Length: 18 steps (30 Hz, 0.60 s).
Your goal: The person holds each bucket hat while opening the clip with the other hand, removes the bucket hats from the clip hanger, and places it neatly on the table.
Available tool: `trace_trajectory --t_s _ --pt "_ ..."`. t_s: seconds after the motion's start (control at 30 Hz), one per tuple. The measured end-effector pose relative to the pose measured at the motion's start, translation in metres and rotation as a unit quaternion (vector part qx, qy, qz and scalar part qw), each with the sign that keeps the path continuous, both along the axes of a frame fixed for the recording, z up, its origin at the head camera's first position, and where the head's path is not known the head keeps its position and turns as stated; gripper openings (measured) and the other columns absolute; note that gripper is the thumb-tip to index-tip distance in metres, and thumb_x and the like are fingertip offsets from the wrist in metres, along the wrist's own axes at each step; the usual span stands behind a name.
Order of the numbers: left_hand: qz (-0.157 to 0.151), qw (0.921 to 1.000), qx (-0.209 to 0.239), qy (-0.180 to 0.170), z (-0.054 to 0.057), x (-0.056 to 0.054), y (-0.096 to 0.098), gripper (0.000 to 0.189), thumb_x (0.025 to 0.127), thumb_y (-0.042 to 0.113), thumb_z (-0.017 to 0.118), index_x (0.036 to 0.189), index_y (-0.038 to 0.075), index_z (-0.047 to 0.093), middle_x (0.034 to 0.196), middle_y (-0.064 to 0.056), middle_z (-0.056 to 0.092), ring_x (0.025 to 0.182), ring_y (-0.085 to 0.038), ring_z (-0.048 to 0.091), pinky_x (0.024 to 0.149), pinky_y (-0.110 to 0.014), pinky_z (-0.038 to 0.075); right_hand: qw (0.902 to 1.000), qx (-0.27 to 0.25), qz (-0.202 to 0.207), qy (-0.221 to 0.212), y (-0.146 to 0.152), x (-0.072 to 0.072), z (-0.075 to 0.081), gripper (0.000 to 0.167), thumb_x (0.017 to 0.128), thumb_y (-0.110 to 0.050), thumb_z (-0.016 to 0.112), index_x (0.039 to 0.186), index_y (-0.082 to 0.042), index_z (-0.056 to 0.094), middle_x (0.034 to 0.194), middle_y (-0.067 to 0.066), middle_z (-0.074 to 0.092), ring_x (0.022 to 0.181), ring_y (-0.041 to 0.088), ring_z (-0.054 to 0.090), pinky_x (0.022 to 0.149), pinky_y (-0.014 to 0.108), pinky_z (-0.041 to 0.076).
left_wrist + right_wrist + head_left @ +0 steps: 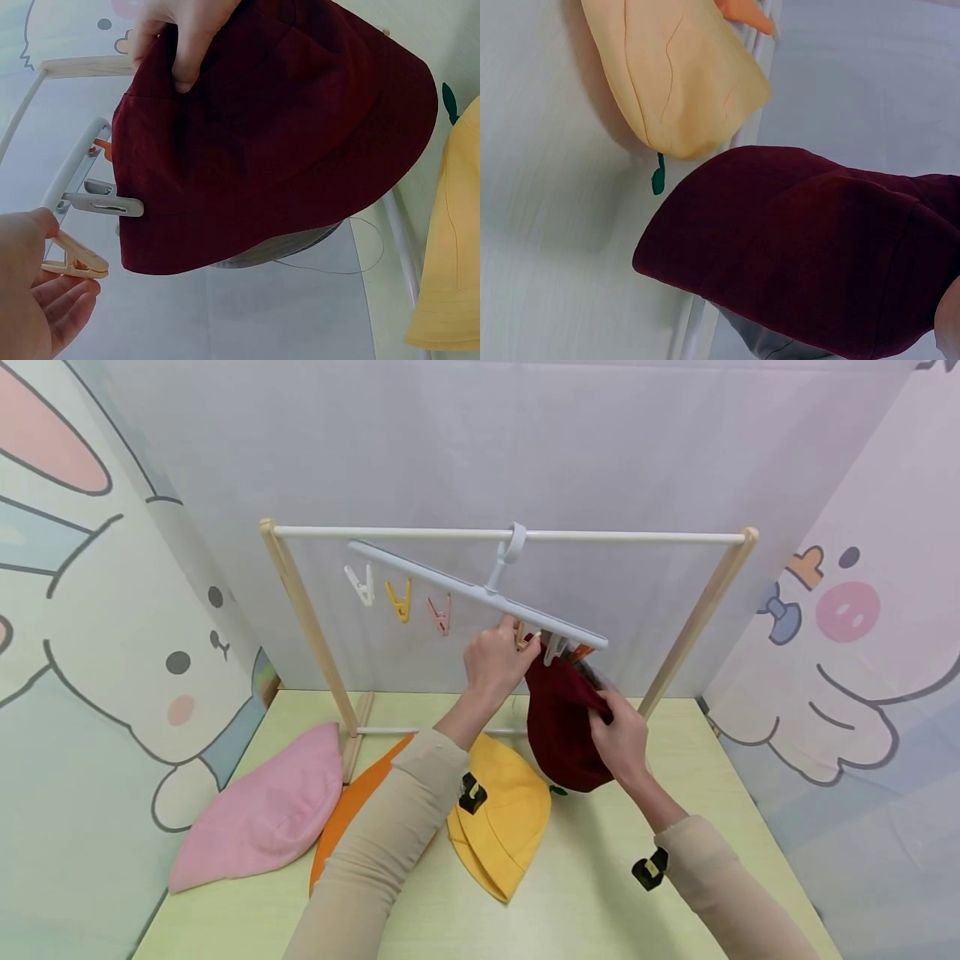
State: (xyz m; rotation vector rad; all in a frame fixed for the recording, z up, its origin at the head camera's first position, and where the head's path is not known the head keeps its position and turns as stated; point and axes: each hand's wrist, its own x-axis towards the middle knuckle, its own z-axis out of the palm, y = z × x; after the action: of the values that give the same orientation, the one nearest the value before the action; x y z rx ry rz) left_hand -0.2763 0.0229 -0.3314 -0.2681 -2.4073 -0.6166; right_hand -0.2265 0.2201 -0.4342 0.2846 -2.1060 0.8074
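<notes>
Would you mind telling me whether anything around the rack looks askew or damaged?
Yes, the hanger looks askew: in the head view it slants against the rail, its right end lower, where the dark red hat is clipped. I see no obvious damage.

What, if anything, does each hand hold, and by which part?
Right hand: the dark red hat, by its right edge in the head view. Left hand: the beige clip, by its handle ends.
</notes>
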Motion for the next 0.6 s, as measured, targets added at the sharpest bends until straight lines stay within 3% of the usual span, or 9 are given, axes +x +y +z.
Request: trace_trajectory --t_s 0.6 --pt "-0.001 0.9998 0.021 0.002 -0.005 0.004 0.0 0.03 0.083 0.041 0.061 0.076 0.013 0.054 0.056 0.001 0.05 0.045 -0.016 0.046 0.04 -0.027 0.032 0.9997 -0.003 0.016 -0.019 -0.003 0.019 0.008 0.008 0.079 -0.002 0.064 0.086 -0.004 0.065 0.08 0.01 0.065 0.069 0.023 0.06 0.064 0.039 0.045"
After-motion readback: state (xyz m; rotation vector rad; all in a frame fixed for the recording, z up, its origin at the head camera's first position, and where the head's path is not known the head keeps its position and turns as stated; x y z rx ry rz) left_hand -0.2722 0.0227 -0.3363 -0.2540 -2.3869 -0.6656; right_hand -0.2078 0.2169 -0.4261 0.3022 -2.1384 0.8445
